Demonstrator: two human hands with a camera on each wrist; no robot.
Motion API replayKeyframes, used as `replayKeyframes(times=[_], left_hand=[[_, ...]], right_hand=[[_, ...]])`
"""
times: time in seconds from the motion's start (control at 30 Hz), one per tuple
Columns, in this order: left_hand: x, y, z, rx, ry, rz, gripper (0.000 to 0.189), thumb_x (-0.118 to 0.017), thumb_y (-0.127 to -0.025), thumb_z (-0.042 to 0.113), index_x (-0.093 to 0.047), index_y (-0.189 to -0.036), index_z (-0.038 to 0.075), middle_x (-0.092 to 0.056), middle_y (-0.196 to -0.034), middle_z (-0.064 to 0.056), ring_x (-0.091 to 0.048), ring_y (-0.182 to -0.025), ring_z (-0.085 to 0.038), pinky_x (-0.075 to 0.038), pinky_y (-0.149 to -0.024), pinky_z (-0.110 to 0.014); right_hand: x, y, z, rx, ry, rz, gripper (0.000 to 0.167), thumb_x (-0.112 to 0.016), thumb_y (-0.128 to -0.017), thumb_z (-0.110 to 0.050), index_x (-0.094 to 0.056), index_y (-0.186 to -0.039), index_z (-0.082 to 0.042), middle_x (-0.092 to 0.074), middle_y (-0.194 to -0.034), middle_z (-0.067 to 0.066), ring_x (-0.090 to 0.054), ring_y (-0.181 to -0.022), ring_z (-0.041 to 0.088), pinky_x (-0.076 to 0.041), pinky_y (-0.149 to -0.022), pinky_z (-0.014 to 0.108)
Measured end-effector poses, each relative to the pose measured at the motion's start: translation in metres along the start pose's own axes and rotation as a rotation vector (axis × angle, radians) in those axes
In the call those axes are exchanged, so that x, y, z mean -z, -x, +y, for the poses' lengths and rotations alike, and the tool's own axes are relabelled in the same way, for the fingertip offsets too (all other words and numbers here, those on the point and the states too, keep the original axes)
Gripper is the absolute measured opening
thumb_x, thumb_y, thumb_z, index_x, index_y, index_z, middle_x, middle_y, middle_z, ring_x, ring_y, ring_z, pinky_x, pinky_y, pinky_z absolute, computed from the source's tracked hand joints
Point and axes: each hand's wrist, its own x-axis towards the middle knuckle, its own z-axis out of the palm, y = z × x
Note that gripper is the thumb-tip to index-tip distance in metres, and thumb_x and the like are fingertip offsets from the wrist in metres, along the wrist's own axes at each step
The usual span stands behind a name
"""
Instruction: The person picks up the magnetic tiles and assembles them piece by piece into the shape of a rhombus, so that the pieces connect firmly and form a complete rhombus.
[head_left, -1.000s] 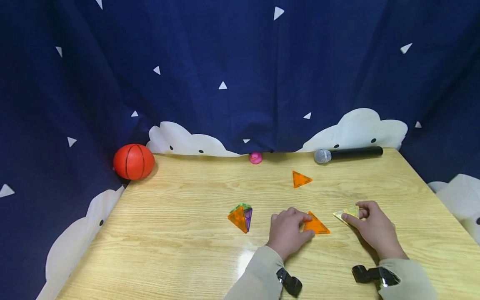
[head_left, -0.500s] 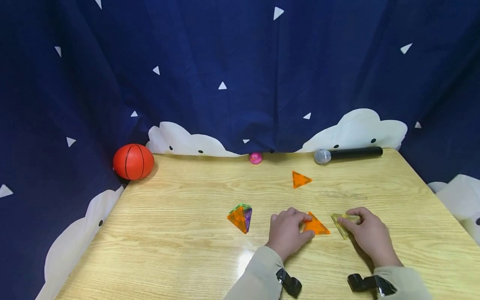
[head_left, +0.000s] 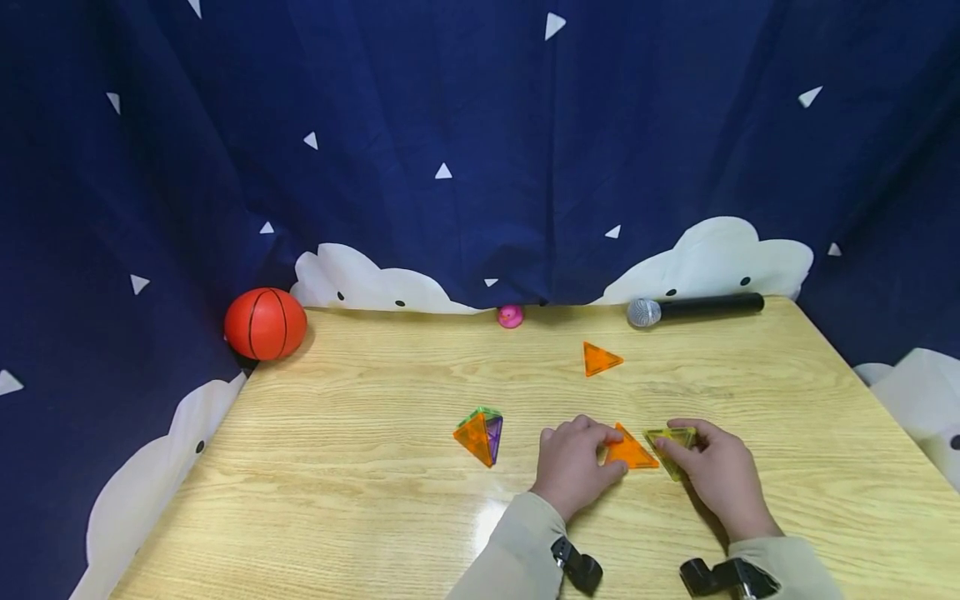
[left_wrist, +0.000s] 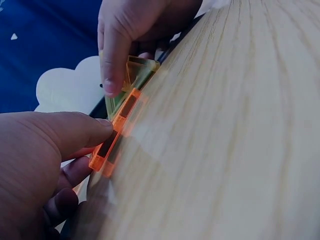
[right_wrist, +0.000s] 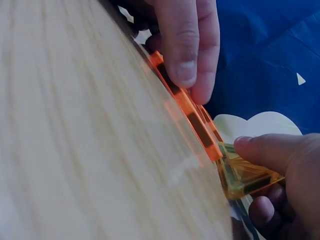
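Observation:
My left hand [head_left: 572, 465] pinches an orange triangular magnetic tile [head_left: 630, 452] lying flat on the table, thumb and fingers at its left corner. To its right, my right hand [head_left: 722, 477] grips a translucent yellow triangular magnetic tile [head_left: 677, 437] between thumb and fingers. The yellow tile's left edge is right beside the orange tile's right edge. In the right wrist view, the yellow tile [right_wrist: 250, 172] tilts up a little, its corner right at the end of the orange tile [right_wrist: 192, 117]. Seen from the left wrist, the orange tile [left_wrist: 125, 107] lies low against the wood.
Left of the hands sits a small pyramid [head_left: 474, 437] of orange, green and purple tiles. Another orange triangle [head_left: 600, 359] lies farther back. Along the curtain are a red ball [head_left: 266, 324], a pink toy duck [head_left: 511, 317] and a black microphone [head_left: 708, 306].
The right hand has moved left with the yellow tile, turning it and bringing it up beside the orange tile. My left hand has stayed in place on the orange tile.

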Motion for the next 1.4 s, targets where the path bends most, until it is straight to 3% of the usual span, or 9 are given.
replayKeyframes(times=[0.23,0.57,0.9,1.4], left_hand=[[-0.001,0.0,0.0,-0.013,-0.015,0.012,0.03,-0.076,-0.086,0.048,-0.073,-0.114,0.038,-0.062,-0.105,0.02,-0.057,-0.095,-0.002,-0.032,-0.075,-0.024],[0.0,0.0,-0.001,-0.022,-0.008,0.015,0.029,-0.075,-0.087,0.047,-0.074,-0.114,0.037,-0.062,-0.105,0.018,-0.057,-0.094,-0.004,-0.032,-0.075,-0.024],[-0.002,0.0,-0.001,-0.025,-0.019,-0.003,0.03,-0.075,-0.086,0.05,-0.073,-0.114,0.038,-0.063,-0.111,0.021,-0.057,-0.096,-0.004,-0.032,-0.077,-0.025],[0.002,0.002,-0.001,-0.104,-0.058,-0.056,0.033,-0.075,-0.085,0.054,-0.071,-0.116,0.043,-0.062,-0.11,0.025,-0.055,-0.094,-0.002,-0.028,-0.074,-0.025]], right_hand=[[-0.003,0.002,-0.004,0.031,-0.007,0.007,0.043,-0.077,-0.088,-0.038,-0.073,-0.114,-0.004,-0.067,-0.08,0.003,-0.051,-0.069,0.018,-0.041,-0.059,0.028],[-0.011,0.003,-0.008,0.052,-0.023,0.026,0.03,-0.077,-0.089,-0.03,-0.072,-0.104,-0.004,-0.056,-0.07,0.002,-0.044,-0.062,0.018,-0.035,-0.054,0.028],[-0.013,0.003,-0.009,0.063,-0.019,0.018,0.028,-0.076,-0.09,-0.028,-0.071,-0.103,-0.004,-0.058,-0.072,0.002,-0.045,-0.063,0.018,-0.035,-0.054,0.027],[-0.012,0.004,-0.011,0.058,-0.007,-0.003,0.035,-0.073,-0.092,-0.036,-0.071,-0.106,-0.004,-0.068,-0.081,0.003,-0.053,-0.069,0.017,-0.042,-0.059,0.03]])
